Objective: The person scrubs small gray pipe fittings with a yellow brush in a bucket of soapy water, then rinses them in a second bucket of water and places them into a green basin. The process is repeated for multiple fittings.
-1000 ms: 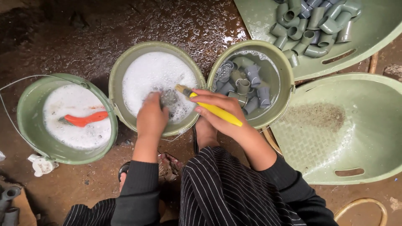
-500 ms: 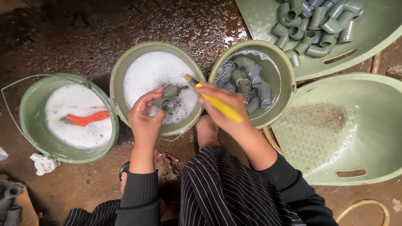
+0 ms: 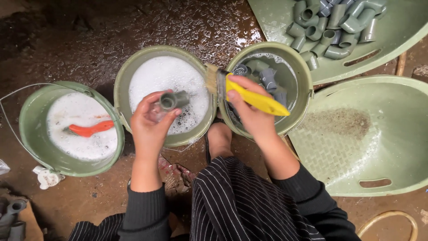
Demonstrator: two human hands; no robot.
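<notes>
Middle bucket (image 3: 133,71) holds soapy water beneath the work. Right hand (image 3: 249,109), fingers closed on the yellow brush (image 3: 254,98), bristles clear. Left hand (image 3: 149,122) fingers pinch the grey pipe fitting (image 3: 173,100), opening exposed for scrubbing.

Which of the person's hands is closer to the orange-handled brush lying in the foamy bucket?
Left. The left hand is just right of the orange brush; the right hand is farther right.

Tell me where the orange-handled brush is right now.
In the head view, the orange-handled brush floats on foam in the leftmost green bucket, far left, beside the middle foam bucket and left of the left hand.
</notes>
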